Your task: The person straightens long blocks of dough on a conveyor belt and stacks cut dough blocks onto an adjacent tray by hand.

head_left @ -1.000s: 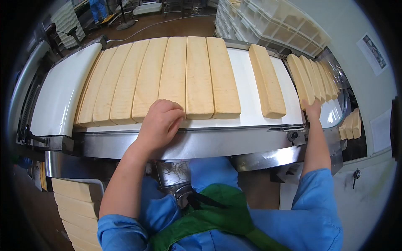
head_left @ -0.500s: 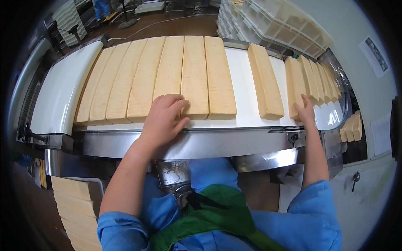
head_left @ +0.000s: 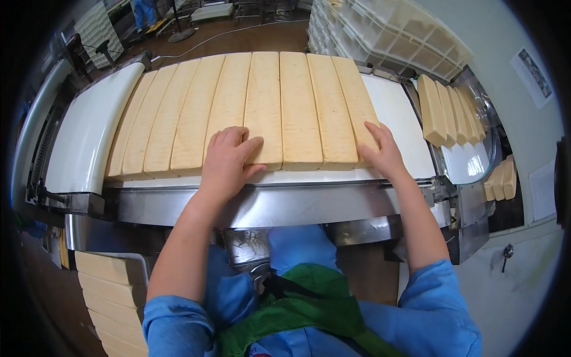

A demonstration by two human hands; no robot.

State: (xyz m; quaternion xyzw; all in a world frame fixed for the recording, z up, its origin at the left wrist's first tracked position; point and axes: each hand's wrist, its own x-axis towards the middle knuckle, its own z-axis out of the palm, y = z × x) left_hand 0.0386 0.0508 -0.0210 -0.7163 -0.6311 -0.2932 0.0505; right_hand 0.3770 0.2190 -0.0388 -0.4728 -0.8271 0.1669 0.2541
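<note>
A row of several long, pale-yellow blocks (head_left: pixel 300 113) lies side by side across a white belt, their near ends towards me. The kind of food they are I cannot tell. My left hand (head_left: pixel 229 157) rests on the near ends of the middle blocks, thumb apart from the fingers. At the row's right end, my right hand (head_left: pixel 383 152) touches the near end of the last block (head_left: pixel 352 101), its fingers apart. Neither hand is wrapped round a block. All the blocks in the row lie touching or almost touching.
More blocks (head_left: pixel 434 113) stand close together on a second belt at the right. White crates (head_left: pixel 404 35) are stacked behind. A metal rail (head_left: pixel 267 202) runs along the near edge. Stacked blocks (head_left: pixel 110 291) sit at lower left. Part of another person (head_left: pixel 144 13) shows far back.
My right hand has moved left. Two blocks that stood apart at the right now lie against the row, which has shifted slightly left. My left hand has stayed nearly in place.
</note>
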